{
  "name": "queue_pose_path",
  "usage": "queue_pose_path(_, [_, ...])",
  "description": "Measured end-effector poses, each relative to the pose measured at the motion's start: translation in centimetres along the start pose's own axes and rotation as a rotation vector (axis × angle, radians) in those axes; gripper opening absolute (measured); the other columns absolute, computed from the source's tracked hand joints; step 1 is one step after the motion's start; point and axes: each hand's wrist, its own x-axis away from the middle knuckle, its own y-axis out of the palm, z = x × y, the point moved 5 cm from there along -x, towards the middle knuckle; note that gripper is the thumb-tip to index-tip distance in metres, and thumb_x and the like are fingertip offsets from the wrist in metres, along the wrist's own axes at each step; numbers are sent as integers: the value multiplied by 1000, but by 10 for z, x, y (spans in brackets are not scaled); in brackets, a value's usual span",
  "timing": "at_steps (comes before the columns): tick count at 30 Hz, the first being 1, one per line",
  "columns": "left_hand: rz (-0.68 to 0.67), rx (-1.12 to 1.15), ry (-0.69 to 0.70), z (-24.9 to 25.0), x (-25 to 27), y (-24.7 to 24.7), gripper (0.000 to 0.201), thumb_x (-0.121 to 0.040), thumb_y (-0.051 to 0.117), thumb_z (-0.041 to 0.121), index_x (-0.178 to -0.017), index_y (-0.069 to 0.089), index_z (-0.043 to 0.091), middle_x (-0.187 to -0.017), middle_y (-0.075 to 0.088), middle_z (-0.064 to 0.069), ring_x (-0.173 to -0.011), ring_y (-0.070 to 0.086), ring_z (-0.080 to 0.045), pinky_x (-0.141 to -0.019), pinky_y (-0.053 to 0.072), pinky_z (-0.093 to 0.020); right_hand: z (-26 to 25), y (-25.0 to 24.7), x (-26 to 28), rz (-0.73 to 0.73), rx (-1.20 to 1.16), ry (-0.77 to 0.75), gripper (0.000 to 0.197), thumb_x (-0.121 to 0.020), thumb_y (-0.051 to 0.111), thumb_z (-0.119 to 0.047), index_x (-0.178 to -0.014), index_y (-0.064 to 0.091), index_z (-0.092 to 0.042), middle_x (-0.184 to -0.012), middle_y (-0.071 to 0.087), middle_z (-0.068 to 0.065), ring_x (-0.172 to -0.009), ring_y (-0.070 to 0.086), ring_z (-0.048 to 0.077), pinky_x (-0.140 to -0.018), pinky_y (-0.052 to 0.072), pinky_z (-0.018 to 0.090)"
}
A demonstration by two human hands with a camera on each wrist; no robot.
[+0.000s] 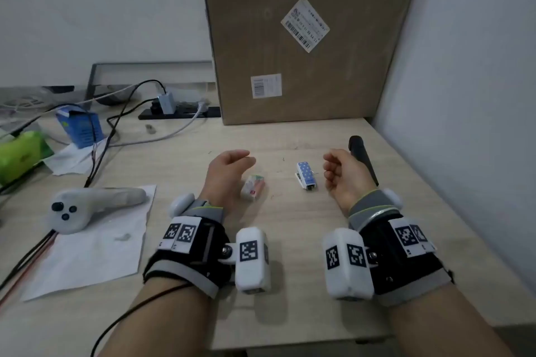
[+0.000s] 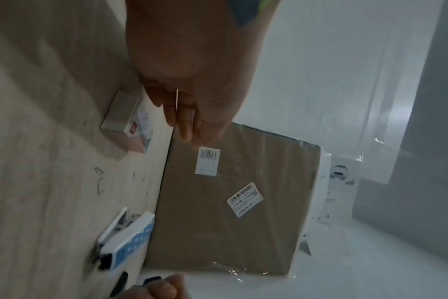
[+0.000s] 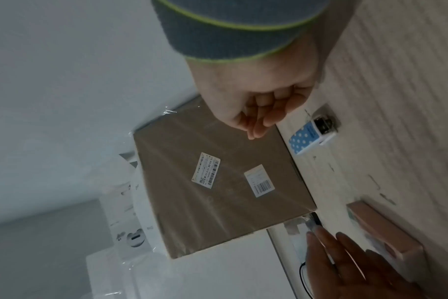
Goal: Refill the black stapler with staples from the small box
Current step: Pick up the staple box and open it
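A small staple box [image 1: 253, 187] [image 2: 127, 119] [image 3: 386, 228] lies on the wooden table, just right of my left hand [image 1: 243, 161] [image 2: 182, 113]. That hand hovers over the table with relaxed fingers and holds nothing. A small white stapler with a blue polka-dot top [image 1: 306, 174] [image 2: 128, 238] [image 3: 306, 137] lies closed between the hands. My right hand [image 1: 330, 168] [image 3: 261, 115] hovers right of it, palm turned inward, fingers loosely curled and empty. Behind the right hand lies a long black object [image 1: 362, 158], partly hidden; I cannot tell what it is.
A large cardboard box [image 1: 304, 38] stands at the back; a wall runs along the right. At the left are a white controller [image 1: 87, 206] on paper, cables, a power strip [image 1: 179, 111], a blue carton [image 1: 79, 124] and a green packet. Loose staples [image 2: 100, 182] dot the table.
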Motion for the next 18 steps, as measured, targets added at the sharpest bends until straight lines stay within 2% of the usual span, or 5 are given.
queue_pose_path(7, [-170, -336, -24, -9, -3, 5, 55, -75, 76, 18, -124, 53, 16, -125, 52, -3, -110, 52, -15, -63, 51, -15, 6, 1, -4, -29, -44, 35, 26, -89, 52, -26, -66, 58, -17, -42, 53, -8, -44, 41, 7, -50, 32, 19])
queue_pose_path(10, [-227, -457, -42, -8, -1, 7, 71, -69, 81, 21, -132, 46, 20, -126, 47, 1, -114, 50, -17, -79, 51, -26, 9, 1, -5, -46, -82, 87, 25, -89, 52, -26, -66, 58, -17, -48, 52, -6, -45, 41, 7, -48, 33, 18])
queue_pose_path(12, [-224, -533, -45, -8, 0, 6, 73, -68, 81, 17, -132, 46, 20, -125, 47, 1, -112, 50, -18, -79, 46, -25, 11, -1, -5, -40, -99, 106, 25, -89, 52, -26, -66, 58, -16, -52, 51, -5, -46, 41, 8, -48, 33, 18])
queue_pose_path(16, [-188, -494, -28, -7, -2, 2, 66, -72, 75, 5, -131, 47, 16, -123, 52, -6, -93, 55, -15, -58, 50, -19, 12, 1, -3, -53, -124, 108, 25, -89, 53, -25, -67, 58, -15, -54, 50, -4, -47, 42, 8, -47, 35, 17])
queue_pose_path(18, [-152, -413, -13, -4, -1, 0, 61, -74, 73, 8, -129, 47, 17, -119, 53, -5, -87, 57, -12, -62, 54, -22, 12, 4, -1, -84, -124, 100, 25, -89, 53, -24, -67, 59, -14, -52, 53, -3, -46, 44, 8, -44, 39, 16])
